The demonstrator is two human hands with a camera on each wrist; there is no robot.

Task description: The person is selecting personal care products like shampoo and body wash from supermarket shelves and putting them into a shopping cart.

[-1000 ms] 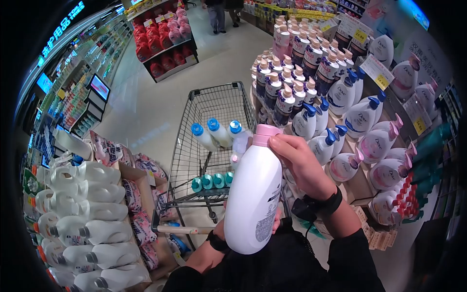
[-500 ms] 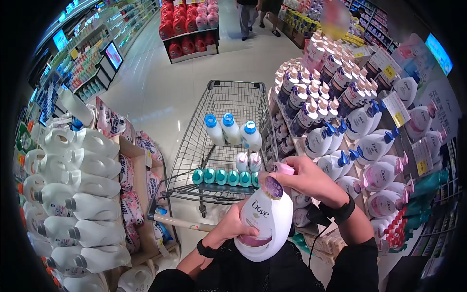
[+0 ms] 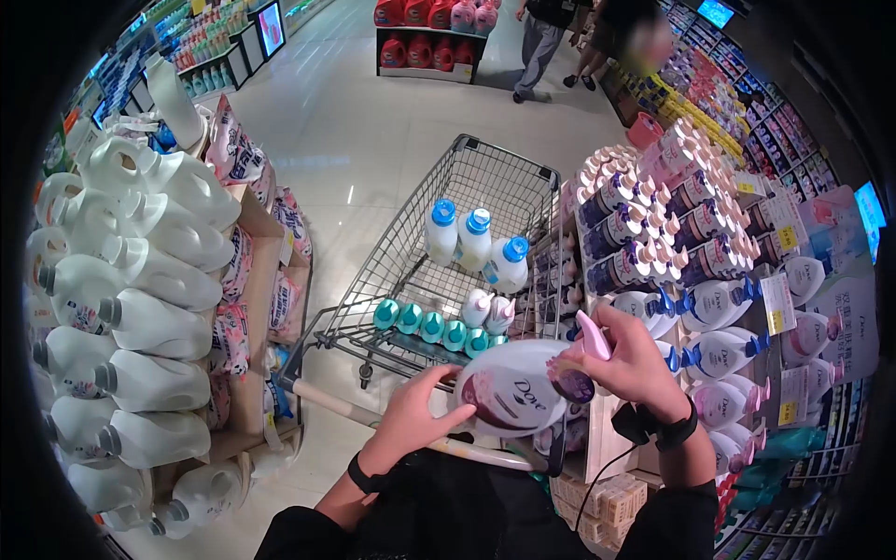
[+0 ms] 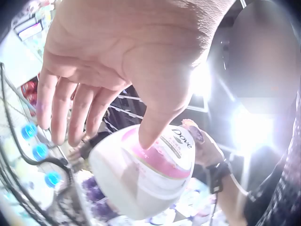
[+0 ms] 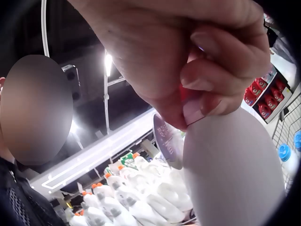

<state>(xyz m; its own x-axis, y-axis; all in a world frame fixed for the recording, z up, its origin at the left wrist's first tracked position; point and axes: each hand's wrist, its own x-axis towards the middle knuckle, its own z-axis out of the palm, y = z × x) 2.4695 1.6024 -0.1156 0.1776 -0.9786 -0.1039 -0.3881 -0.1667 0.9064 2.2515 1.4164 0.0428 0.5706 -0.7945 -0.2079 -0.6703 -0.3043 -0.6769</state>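
A white Dove pump bottle [image 3: 509, 392] with a pink pump head lies tilted nearly flat in front of the body, label up. My right hand [image 3: 635, 359] grips it by the pink pump and neck; the right wrist view shows its fingers curled around the pink collar [image 5: 193, 109]. A round purple tag [image 3: 571, 383] hangs at the neck. At the base end is my left hand [image 3: 411, 420], its thumb along the label side. In the left wrist view, that hand's fingers [image 4: 80, 113] are straight and spread beyond the bottle.
Ahead stands a shopping cart [image 3: 509, 157] holding several blue-capped bottles [image 3: 473, 238], a row of green bottles [image 3: 431, 327] and two white pump bottles [image 3: 477, 306]. White jugs [image 3: 159, 327] are stacked at left. Shelves of pump bottles [image 3: 719, 313] rise at right. Two people [image 3: 546, 47] stand far ahead.
The bottle has gone from upright, back showing, to tilted nearly flat, Dove label showing. The left hand has loosened from its body; the right keeps the pump. The view has swung, shifting the cart rightward.
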